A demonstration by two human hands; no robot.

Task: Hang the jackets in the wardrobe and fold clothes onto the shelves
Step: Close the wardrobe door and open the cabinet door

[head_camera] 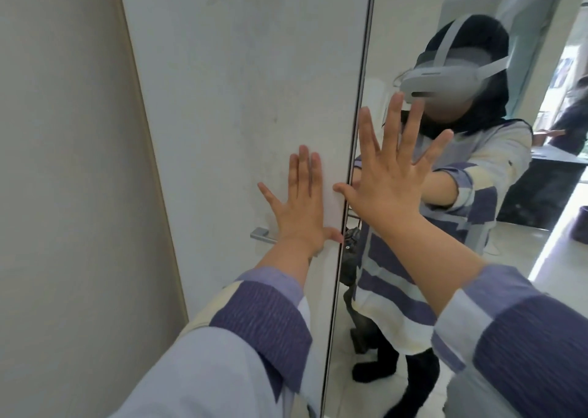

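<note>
No writing, labels, brand names, numbers or signs can be read anywhere in this view. The white wardrobe door (241, 99), the mirror door (429, 274) beside it, and the headset (445, 80) seen in the reflection all show plain surfaces with no legible marks.
</note>
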